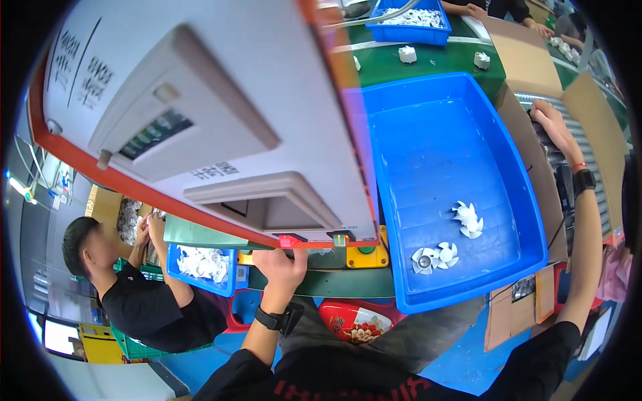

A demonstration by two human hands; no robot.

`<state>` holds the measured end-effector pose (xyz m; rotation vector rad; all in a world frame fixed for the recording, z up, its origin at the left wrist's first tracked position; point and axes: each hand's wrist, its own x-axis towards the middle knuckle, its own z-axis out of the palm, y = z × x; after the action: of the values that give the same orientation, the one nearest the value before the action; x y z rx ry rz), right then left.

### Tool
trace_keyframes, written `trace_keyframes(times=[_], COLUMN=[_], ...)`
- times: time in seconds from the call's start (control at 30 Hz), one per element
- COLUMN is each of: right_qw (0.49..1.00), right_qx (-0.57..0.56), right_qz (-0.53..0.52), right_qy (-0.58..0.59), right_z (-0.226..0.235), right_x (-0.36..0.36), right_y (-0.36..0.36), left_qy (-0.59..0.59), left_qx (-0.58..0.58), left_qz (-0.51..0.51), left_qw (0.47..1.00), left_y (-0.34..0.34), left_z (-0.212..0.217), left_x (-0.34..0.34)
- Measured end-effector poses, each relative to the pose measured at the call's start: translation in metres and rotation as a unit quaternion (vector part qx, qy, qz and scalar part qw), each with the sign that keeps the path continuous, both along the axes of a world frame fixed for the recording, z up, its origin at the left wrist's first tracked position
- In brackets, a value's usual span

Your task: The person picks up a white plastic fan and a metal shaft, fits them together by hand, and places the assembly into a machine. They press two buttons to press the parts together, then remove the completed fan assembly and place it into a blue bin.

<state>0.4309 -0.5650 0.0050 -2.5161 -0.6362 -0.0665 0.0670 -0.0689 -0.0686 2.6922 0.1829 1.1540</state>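
Note:
My left hand [279,269] is raised against the lower edge of a large white machine panel with an orange-red rim [267,170]. The panel hides its fingertips, so I cannot tell what they grip. Over on the right, my right hand [552,123] reaches into an open cardboard box [525,137]. Its fingers are curled at dark contents in the box, and what they hold is not clear. Between my arms stands a big blue plastic tray [461,294]. White fan impellers lie in its near part: one [468,219] by itself and a pair [435,257] close together.
A yellow button box [368,257] sits below the panel. White parts fill a blue bin [231,281] at left and another [445,35] at the back. White pieces [407,54] stand on the green table. A co-worker [144,294] sits at left; a metal roller conveyor [598,194] runs at right.

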Motion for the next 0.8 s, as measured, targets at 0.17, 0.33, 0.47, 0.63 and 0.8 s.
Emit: trace_keyframes(times=[0.17,0.33,0.47,0.63,0.8], right_qw=[0.999,0.998,0.998,0.994,0.986], right_qx=[-0.03,-0.059,-0.059,-0.096,-0.119], right_qz=[-0.014,-0.023,-0.004,-0.02,-0.024], right_qy=[-0.023,-0.029,-0.017,-0.058,-0.113], right_z=[0.002,0.004,0.003,-0.002,-0.006], right_x=[-0.007,-0.009,-0.002,-0.001,0.0], right_y=[0.006,0.011,0.007,0.006,0.002], left_qy=[-0.047,-0.039,-0.043,-0.034,-0.043], left_qx=[0.013,0.026,0.016,0.021,0.009], left_qz=[-0.002,0.015,0.002,0.008,0.001], left_qw=[0.999,0.999,0.999,0.999,0.999], left_y=[-0.002,0.002,0.002,0.004,0.001], left_z=[0.002,-0.003,-0.004,-0.007,-0.003], left_x=[0.002,0.0,-0.001,-0.002,0.0])
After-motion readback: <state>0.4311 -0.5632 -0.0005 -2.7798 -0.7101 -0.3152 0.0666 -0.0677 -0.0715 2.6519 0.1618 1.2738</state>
